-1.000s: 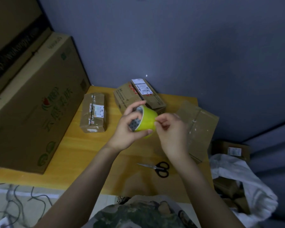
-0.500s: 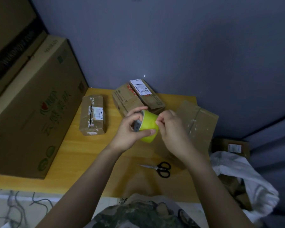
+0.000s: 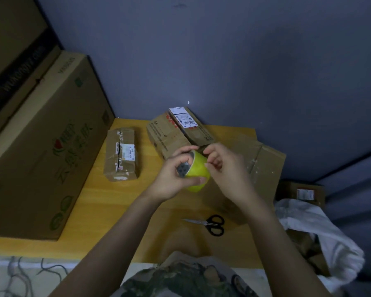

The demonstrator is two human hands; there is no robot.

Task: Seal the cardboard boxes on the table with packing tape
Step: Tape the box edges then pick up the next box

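Gripped a roll of yellow-green packing tape (image 3: 199,174) in the left hand (image 3: 169,176), thumb along the underside, fingers curled over the top and the near end. Pinched at the roll's upper far rim with the right hand (image 3: 225,168), fingers bent, thumb and forefinger tips on the tape; could not tell whether a loose end was caught. Held the roll in the air above the middle of the wooden table (image 3: 107,200). Pointed its axis from lower left to upper right, open core turned toward the left palm and the camera. Showed a smooth, glossy, bright band outside and a grey core with dark patches, partly hidden by fingers.

Just beyond the hands, against the blue-grey wall (image 3: 223,61), a labelled cardboard box (image 3: 171,133), white shipping label on top. Left of it and apart, a smaller cardboard box (image 3: 121,155), long axis running away from the person, a dark seam down its top, scraps of old tape across. To the right, partly behind the right hand, a flat cardboard box (image 3: 266,163). Nearer the person, black-handled scissors (image 3: 210,224), blades together, tips to the left. Along the table's left side, a large printed carton (image 3: 41,146). Past the right edge and lower, a white cloth (image 3: 315,228).
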